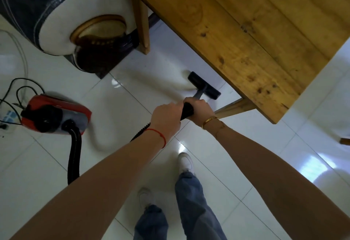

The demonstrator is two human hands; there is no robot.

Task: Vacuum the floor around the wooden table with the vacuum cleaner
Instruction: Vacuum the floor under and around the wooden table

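Both hands grip the black wand handle (187, 111) of the vacuum cleaner. My left hand (166, 117) holds its rear part where the ribbed hose joins; my right hand (198, 109) holds it further forward. The black floor nozzle (204, 85) rests flat on the white tiled floor (236, 160), right beside the long edge of the wooden table (246, 31) and close to its near leg (234, 107). The red and grey canister (56, 115) stands on the floor at the left, its black hose (74, 154) curving down and passing behind my left forearm.
A large dark and white sack (47, 8) with a brown woven basket (98, 37) stands at the far left by another table leg (142, 23). Black cables (17, 92) and a power strip (7, 118) lie left of the canister. My feet (185, 162) stand behind the nozzle.
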